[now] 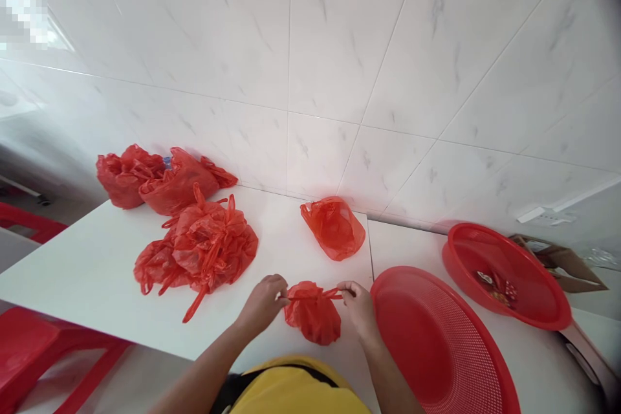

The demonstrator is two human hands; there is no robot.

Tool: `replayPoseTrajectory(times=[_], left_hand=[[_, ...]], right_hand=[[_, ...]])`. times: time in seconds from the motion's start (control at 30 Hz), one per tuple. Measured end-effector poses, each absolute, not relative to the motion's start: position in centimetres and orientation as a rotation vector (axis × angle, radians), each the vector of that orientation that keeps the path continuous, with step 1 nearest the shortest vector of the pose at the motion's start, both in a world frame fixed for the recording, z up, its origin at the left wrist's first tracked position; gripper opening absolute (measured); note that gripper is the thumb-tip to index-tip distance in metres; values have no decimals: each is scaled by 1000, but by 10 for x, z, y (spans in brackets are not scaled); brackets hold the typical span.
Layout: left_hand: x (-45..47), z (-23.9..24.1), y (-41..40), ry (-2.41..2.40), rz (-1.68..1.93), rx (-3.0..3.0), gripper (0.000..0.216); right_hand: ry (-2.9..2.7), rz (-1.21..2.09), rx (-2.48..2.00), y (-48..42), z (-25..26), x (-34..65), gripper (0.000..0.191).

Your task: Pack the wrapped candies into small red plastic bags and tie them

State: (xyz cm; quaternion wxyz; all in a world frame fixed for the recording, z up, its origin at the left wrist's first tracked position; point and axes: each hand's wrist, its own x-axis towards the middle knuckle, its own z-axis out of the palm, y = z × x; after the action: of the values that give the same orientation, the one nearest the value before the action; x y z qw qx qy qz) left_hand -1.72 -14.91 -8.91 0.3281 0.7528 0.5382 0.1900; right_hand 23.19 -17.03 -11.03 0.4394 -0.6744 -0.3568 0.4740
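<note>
In front of me on the white table lies a small filled red plastic bag (315,320). My left hand (266,301) pinches one handle at its left side. On the other side my right hand (356,304) grips the opposite handle, which is pulled out taut. What the bag contains is hidden. Just beyond it, against the wall, rests another red plastic bag (337,229) with its mouth open. A heap of knotted red bags (213,239) sits to the left of my hands.
More full red bags (179,184) stand at the back left. A red colander (412,336) is close by my right arm. Behind it, a red basin (524,272) holds a few small packets. A cardboard box (572,275) and red stools (33,349) flank the table (87,265).
</note>
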Motion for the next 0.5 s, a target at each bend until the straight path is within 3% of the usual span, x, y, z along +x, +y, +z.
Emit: replayPoseTrajectory(times=[0.1, 0.27, 0.3, 0.43, 0.5], left_hand=[[-45, -103, -146, 1638, 270, 1953, 8], [-54, -109, -147, 1745, 141, 1882, 4], [-50, -108, -147, 1744, 145, 1878, 11], [-23, -114, -148, 1533, 139, 1946, 77], [-6, -123, -151, 1393, 80, 2019, 99]], right_hand=[[-1002, 968, -1874, -174, -126, 235, 19], [-1187, 1024, -1951, -178, -148, 242, 33], [-1203, 1060, -1960, -177, -155, 245, 40], [-1215, 1228, -1960, -177, -180, 246, 72], [-1246, 1412, -1857, -183, -185, 238, 76]])
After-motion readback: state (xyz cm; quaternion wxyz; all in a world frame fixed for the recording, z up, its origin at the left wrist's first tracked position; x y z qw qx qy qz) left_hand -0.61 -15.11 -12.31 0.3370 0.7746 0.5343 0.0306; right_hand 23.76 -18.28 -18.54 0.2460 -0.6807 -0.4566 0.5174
